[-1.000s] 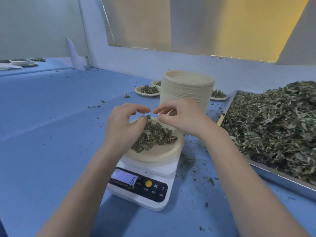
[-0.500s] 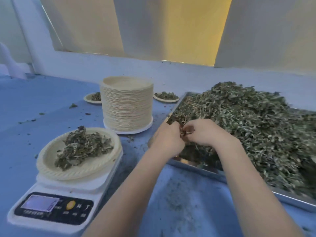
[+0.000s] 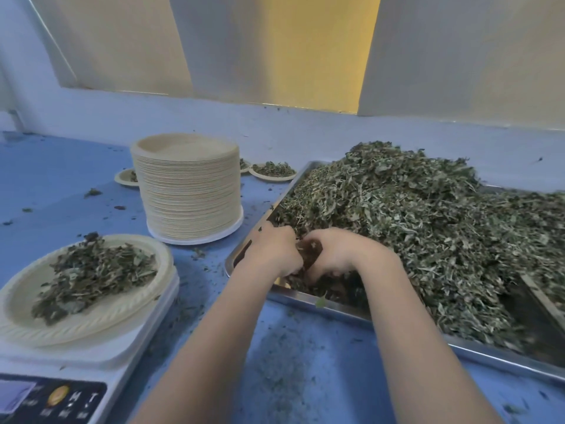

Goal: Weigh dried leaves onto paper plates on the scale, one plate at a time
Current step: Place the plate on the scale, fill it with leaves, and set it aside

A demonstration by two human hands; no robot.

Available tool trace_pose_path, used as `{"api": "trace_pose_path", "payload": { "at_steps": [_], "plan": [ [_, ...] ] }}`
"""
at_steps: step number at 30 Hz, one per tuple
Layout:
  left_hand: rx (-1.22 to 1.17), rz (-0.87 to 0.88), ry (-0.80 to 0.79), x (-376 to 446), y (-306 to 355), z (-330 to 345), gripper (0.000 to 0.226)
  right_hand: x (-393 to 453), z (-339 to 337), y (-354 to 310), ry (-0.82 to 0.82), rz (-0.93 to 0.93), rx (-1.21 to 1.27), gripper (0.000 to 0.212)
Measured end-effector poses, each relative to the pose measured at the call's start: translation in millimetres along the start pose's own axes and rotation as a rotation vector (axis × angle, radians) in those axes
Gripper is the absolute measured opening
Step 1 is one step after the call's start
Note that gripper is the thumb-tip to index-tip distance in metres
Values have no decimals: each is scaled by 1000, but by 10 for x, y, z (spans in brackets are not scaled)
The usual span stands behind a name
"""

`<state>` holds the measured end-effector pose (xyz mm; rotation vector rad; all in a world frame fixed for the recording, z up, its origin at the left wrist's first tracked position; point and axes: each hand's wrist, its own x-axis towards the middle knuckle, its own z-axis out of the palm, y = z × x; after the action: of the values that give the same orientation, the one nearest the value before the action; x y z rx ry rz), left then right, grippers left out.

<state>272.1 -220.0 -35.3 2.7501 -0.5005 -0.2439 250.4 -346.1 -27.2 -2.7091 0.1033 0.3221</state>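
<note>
Nearest, lower left: white scale [image 3: 101, 347], its display cut by the frame edge and unreadable. On its platform sat a paper plate [image 3: 27, 304] carrying a loose mound of dried leaves [image 3: 91, 270]. Nothing touched plate or scale.

Middle ground: both forearms reached forward to the near left corner of a metal tray [image 3: 336, 312]. Left hand [image 3: 272, 252] and right hand [image 3: 339, 255] sat close together, knuckles up, fingers curled down into the leaves. They appeared to pinch or gather a small clump between them, with something dark showing in the gap. Exactly how much each hand held could not be told; the fingertips were buried.

The tray held a big heap of leaves [image 3: 428, 228], piled well above the rim. Crumbs lay scattered over the blue table [image 3: 290, 377].

Farther back: a tall stack of empty plates [image 3: 186, 191], just left of the tray. Behind it, several small filled plates [image 3: 272, 171] near the wall.

Judgement: step in hand was topping up, taking a further pinch from the tray for the plate on the scale. Next move calls for carrying the pinch left without spilling, dropping it on the mound, then reading the display before adding or removing more.
</note>
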Motion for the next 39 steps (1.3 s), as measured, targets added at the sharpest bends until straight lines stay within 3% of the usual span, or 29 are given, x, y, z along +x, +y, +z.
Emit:
{"api": "trace_pose_path", "payload": {
  "at_steps": [2,5,9,11,15,18,26,28,31,34,37,39],
  "plan": [
    [32,-36,-71,-20,6,-20,58,-13,24,-20,-30,98,-101,79],
    [-18,18,-146,-21,35,49,52,12,72,-76,-48,76,-51,53],
    [-178,45,-72,-11,5,96,31,50,111,-107,-2,8,29,25],
    [-267,25,-46,-27,-5,74,33,48,101,-119,67,-14,64,19],
    [-302,67,101,-95,-12,-101,47,-56,-15,-200,238,-97,115,12],
    [-362,104,173,-221,-83,-311,44,-197,-114,-377,315,-178,137,12],
    [-364,3,309,-783,-797,-932,35,-298,32,-1404,277,-405,172,6],
    [-368,-67,340,-917,-1065,-1047,40,-284,119,-1708,255,-467,200,14],
    [-416,-123,362,-1107,-1437,-1183,43,-230,271,-2081,202,-535,175,11],
    [-525,-149,315,-1270,-1704,-1234,48,-178,331,-2261,102,-542,35,30],
    [-613,-154,234,-1355,-1862,-1235,56,-145,275,-2211,-76,-467,-162,64],
    [-583,-161,277,-1354,-1944,-1239,51,-140,230,-2148,-86,-445,-151,64]
  ]
}}
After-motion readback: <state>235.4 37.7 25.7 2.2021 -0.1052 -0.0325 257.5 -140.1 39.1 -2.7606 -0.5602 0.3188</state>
